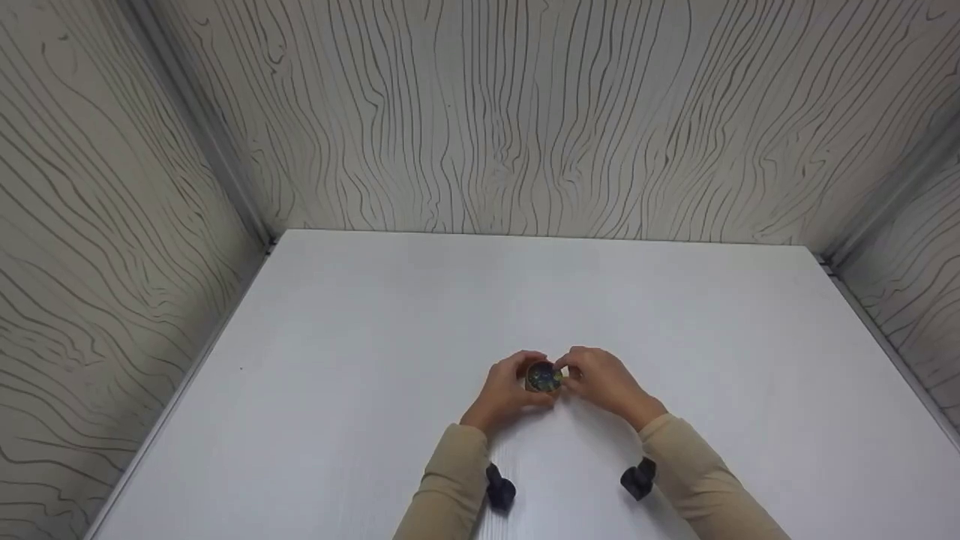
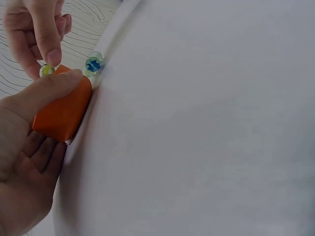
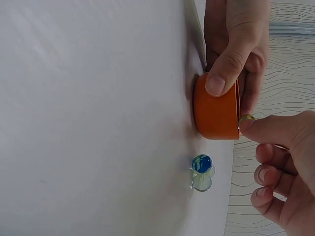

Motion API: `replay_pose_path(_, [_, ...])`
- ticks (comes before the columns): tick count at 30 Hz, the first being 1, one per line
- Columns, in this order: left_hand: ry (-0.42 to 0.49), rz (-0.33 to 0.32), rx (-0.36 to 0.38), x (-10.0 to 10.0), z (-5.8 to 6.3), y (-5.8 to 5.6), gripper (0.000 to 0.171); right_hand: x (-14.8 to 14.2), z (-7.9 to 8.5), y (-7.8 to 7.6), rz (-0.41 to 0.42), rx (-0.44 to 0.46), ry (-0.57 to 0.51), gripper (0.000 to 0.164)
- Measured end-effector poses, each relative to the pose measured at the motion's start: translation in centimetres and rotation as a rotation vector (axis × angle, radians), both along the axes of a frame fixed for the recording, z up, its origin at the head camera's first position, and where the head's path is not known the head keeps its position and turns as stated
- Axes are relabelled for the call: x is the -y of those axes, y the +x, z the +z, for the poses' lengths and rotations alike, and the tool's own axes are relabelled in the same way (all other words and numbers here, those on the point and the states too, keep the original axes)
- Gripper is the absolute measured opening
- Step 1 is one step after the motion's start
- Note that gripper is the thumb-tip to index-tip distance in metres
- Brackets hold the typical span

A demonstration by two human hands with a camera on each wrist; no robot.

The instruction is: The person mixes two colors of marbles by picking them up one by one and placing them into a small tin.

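A small orange cup (image 3: 216,110) stands upright on the white table, and my left hand (image 1: 510,388) grips its side between thumb and fingers. From the head view its round opening (image 1: 544,376) shows dark blue and green patches; what lies inside is too small to tell. Thumb and finger of my right hand (image 1: 604,379) pinch a yellow-green glass marble (image 3: 246,121) right at the cup's rim. On the table beside the cup lie a blue-patterned marble (image 3: 202,163) and a clear greenish one (image 3: 202,183). In the head view these loose marbles are hidden by my right hand.
The white tabletop (image 1: 375,315) spreads around both hands. Wood-grain panels (image 1: 487,112) rise at its back and on both sides. A dark wrist device (image 1: 499,491) hangs by the left sleeve, and another dark device (image 1: 638,478) by the right sleeve.
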State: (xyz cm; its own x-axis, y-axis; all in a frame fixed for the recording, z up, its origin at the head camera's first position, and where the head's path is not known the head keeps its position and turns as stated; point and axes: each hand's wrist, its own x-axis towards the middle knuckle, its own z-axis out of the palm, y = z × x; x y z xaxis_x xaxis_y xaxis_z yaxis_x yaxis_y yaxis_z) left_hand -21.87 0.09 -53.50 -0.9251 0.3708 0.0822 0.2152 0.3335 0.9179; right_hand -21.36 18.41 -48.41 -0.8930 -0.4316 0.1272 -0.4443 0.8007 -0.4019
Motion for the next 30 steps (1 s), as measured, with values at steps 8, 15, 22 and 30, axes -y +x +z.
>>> replay_pose_path(8, [0.008, -0.004, -0.004, 0.0, 0.1, 0.1, 0.061, -0.2, -0.1, 0.0, 0.034, -0.046, -0.017, 0.013])
replay_pose_path(15, [0.006, -0.008, -0.007, 0.1, 0.1, 0.0, 0.06, -0.5, -0.2, 0.1, 0.027, -0.048, -0.023, 0.01])
replay_pose_path(22, [0.0, -0.009, -0.014, 0.1, -0.2, -0.1, 0.06, -0.7, -0.2, 0.2, 0.024, -0.048, -0.022, 0.011])
replay_pose_path(30, [0.001, -0.008, -0.005, 0.1, -0.1, 0.0, 0.061, -1.2, -0.4, 0.6, 0.021, -0.044, -0.017, 0.012])
